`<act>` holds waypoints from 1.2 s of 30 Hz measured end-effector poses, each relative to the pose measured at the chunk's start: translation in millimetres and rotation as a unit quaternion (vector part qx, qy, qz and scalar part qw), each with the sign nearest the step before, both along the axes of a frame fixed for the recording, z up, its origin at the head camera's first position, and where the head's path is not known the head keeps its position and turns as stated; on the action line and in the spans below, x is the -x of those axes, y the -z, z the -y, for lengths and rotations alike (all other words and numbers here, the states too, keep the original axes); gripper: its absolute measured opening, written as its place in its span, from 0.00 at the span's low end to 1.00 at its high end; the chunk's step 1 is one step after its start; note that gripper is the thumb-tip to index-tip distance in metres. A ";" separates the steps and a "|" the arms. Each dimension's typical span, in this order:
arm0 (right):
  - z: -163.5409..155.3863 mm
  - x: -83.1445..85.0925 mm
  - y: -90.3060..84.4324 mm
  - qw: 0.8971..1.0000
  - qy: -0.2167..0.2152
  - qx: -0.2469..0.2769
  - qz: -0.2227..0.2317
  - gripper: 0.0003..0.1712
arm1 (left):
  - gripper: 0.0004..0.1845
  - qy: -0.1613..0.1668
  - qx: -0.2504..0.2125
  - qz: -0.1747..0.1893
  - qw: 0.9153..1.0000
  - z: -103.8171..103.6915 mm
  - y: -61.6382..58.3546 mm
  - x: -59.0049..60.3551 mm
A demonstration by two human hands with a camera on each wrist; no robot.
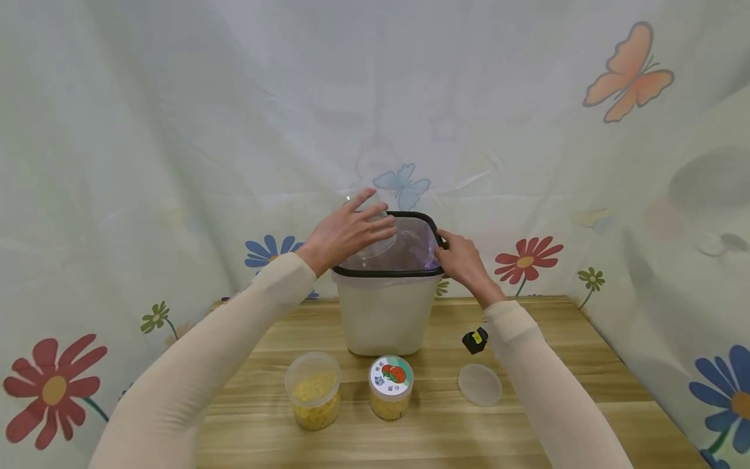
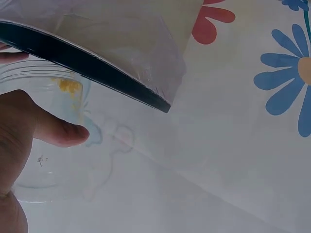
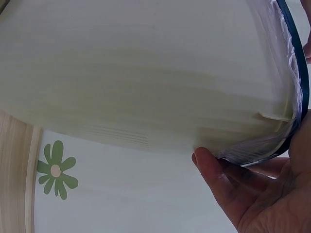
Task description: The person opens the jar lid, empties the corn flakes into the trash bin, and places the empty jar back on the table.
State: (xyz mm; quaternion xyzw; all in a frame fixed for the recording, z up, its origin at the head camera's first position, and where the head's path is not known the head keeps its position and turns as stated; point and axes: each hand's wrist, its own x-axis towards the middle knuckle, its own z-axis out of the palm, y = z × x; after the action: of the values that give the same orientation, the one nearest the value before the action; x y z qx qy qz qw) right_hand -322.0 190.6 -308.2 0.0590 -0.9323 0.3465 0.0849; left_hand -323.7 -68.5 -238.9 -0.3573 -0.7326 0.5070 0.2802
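Note:
My left hand [image 1: 351,231] holds a clear plastic jar [image 2: 58,167] tilted over the mouth of a white bin [image 1: 383,316]. The thumb lies along the jar's side in the left wrist view. A few yellow crumbs [image 2: 69,86] cling inside, close to the threaded mouth. With my right hand [image 1: 459,259], I grip the right side of the bin's black rim [image 1: 404,272], thumb and fingers around the edge. A thin see-through liner [image 3: 248,149] is tucked under that rim. The bin stands upright on the table.
In front of the bin, an uncovered tub [image 1: 316,415] holds yellow bits, beside a tub with a tomato-printed lid [image 1: 391,378]. Under the right forearm lie a translucent round lid [image 1: 479,385] and a small black object [image 1: 473,341] with a yellow mark. Printed curtains surround the wooden table [image 1: 258,430].

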 end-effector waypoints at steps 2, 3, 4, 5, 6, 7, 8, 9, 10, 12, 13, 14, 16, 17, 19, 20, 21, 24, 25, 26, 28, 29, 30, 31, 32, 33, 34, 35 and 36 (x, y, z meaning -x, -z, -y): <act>-0.1 0.4 0.6 1.000 -0.001 0.001 0.002 0.33 | 0.55 0.002 0.007 0.000 1.000 0.0 -0.5 0.0; -0.2 0.5 0.9 1.000 -0.002 0.002 0.003 0.33 | 0.55 0.004 0.010 -0.001 1.000 0.1 -0.5 -0.1; -0.3 0.8 1.5 1.000 -0.001 0.003 0.004 0.33 | 0.55 0.006 0.015 -0.001 1.000 0.1 -0.3 -0.1; -0.5 0.9 1.8 1.000 -0.001 0.003 0.004 0.33 | 0.55 0.009 0.016 -0.001 1.000 0.2 -0.1 -0.1; -0.5 1.1 2.0 1.000 -0.001 0.003 0.004 0.33 | 0.55 0.011 0.018 -0.001 1.000 0.2 0.3 -0.1; -0.4 1.2 2.2 1.000 -0.001 0.003 0.004 0.33 | 0.55 0.012 0.020 -0.002 1.000 0.3 0.6 -0.2; -0.3 1.2 2.3 1.000 -0.001 0.003 0.003 0.33 | 0.54 0.012 0.022 -0.003 1.000 0.2 1.0 -0.3; -0.2 1.1 2.5 1.000 -0.001 0.002 0.002 0.33 | 0.54 0.010 0.024 -0.003 1.000 0.1 1.4 -0.2; 0.0 1.0 2.7 1.000 -0.001 0.001 0.001 0.33 | 0.54 0.010 0.027 -0.004 1.000 0.0 1.9 -0.2; -0.1 1.0 3.0 1.000 -0.002 0.001 0.000 0.33 | 0.54 0.009 0.029 -0.005 1.000 -0.3 2.8 -0.1; -0.2 1.0 3.1 1.000 -0.003 0.002 0.001 0.33 | 0.55 0.007 0.032 -0.007 0.999 -0.6 3.2 -0.4; -0.3 0.9 3.3 1.000 -0.004 0.004 0.002 0.33 | 0.55 0.005 0.035 -0.008 0.999 -0.9 3.5 -0.6; -0.2 0.9 3.5 1.000 -0.005 0.009 0.003 0.32 | 0.56 0.002 0.040 -0.010 0.999 -1.2 3.9 -1.4; -0.1 0.9 3.6 1.000 -0.006 0.012 0.004 0.32 | 0.56 0.001 0.042 -0.011 0.999 -1.3 4.0 -1.7; 0.2 0.6 3.4 1.000 -0.008 0.017 0.006 0.32 | 0.56 -0.002 0.044 -0.008 0.999 -1.3 3.3 -2.2; 0.5 0.7 3.3 1.000 -0.007 0.018 0.005 0.32 | 0.56 -0.002 0.043 -0.006 0.999 -1.1 2.6 -2.1; 0.6 0.8 3.1 1.000 -0.006 0.018 0.004 0.32 | 0.56 -0.001 0.042 -0.005 0.999 -0.8 1.4 -2.2; 0.6 0.8 2.9 1.000 -0.007 0.018 0.002 0.33 | 0.56 0.003 0.039 -0.003 0.999 0.7 -3.6 -1.9; 0.7 0.8 2.9 1.000 -0.007 0.018 0.003 0.33 | 0.56 0.004 0.038 -0.005 0.999 1.5 -5.6 -2.2; 0.8 0.6 3.0 1.000 -0.007 0.018 0.003 0.33 | 0.57 0.004 0.035 -0.005 0.999 2.3 -7.7 -2.6; 1.2 0.2 3.2 1.000 -0.008 0.018 0.003 0.33 | 0.57 0.000 0.032 -0.011 0.999 3.8 -11.7 -3.8; 1.5 0.1 3.3 1.000 -0.009 0.018 0.004 0.33 | 0.57 -0.002 0.031 -0.013 0.999 4.4 -13.5 -4.6; 1.8 -0.2 3.2 1.000 -0.009 0.018 0.003 0.33 | 0.57 -0.003 0.029 -0.016 0.999 4.8 -14.9 -5.2; 1.9 -0.5 3.0 1.000 -0.009 0.016 0.003 0.33 | 0.57 -0.005 0.029 -0.020 0.999 4.8 -16.0 -5.7; 2.1 -0.5 2.9 1.000 -0.008 0.015 0.002 0.33 | 0.57 -0.006 0.030 -0.022 0.999 4.5 -16.4 -6.0; 2.2 -0.5 2.6 1.000 -0.007 0.015 0.001 0.33 | 0.57 -0.003 0.031 -0.023 0.999 4.0 -16.1 -6.3; 2.2 -0.4 2.4 1.000 -0.007 0.015 0.001 0.33 | 0.57 -0.001 0.032 -0.019 0.999 3.3 -15.0 -6.3; 2.2 -0.4 2.2 1.000 -0.005 0.014 0.000 0.33 | 0.56 0.002 0.033 -0.013 0.999 2.3 -13.4 -6.1; 2.2 -0.2 2.0 1.000 -0.003 0.014 -0.001 0.33 | 0.55 0.006 0.035 -0.008 0.999 1.5 -11.2 -5.8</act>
State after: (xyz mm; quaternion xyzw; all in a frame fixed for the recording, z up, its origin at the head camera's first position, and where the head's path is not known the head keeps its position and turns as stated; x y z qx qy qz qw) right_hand -321.9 188.4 -310.2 0.0608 -0.9271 0.3598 0.0851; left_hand -317.8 -70.0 -227.7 -0.3673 -0.7101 0.5334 0.2762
